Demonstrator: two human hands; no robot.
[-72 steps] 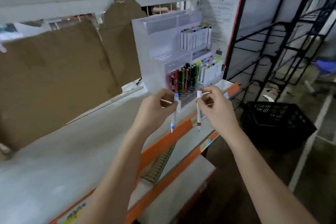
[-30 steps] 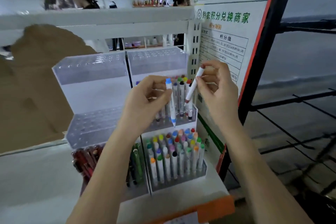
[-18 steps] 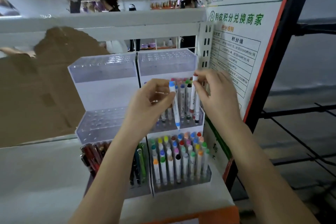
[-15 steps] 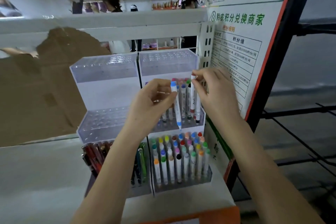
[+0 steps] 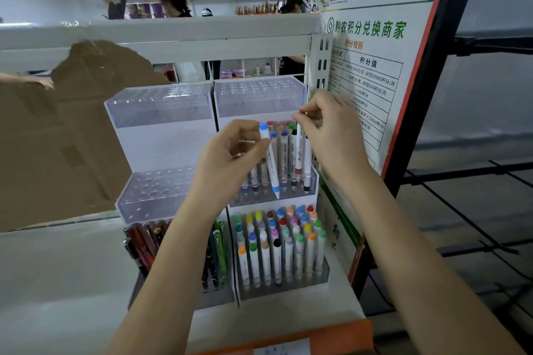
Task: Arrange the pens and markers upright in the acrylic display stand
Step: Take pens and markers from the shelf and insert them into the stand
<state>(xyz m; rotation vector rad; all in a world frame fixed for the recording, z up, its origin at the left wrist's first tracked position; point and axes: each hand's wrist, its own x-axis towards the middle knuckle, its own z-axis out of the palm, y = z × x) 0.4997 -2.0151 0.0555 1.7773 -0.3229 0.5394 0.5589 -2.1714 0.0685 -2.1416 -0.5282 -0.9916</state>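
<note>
The left hand (image 5: pixel 230 153) pinches a blue-capped marker (image 5: pixel 269 160) between thumb and fingers, held tilted before the stand's (image 5: pixel 161 138) middle right tier. The right hand (image 5: pixel 328 130) pinches the top of a red-banded marker (image 5: pixel 299 153), upright in that tier near its right edge.

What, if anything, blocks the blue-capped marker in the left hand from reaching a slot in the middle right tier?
Markers already standing in that tier crowd behind the blue-capped marker; nothing visible lies under its tip at the front row.
</note>
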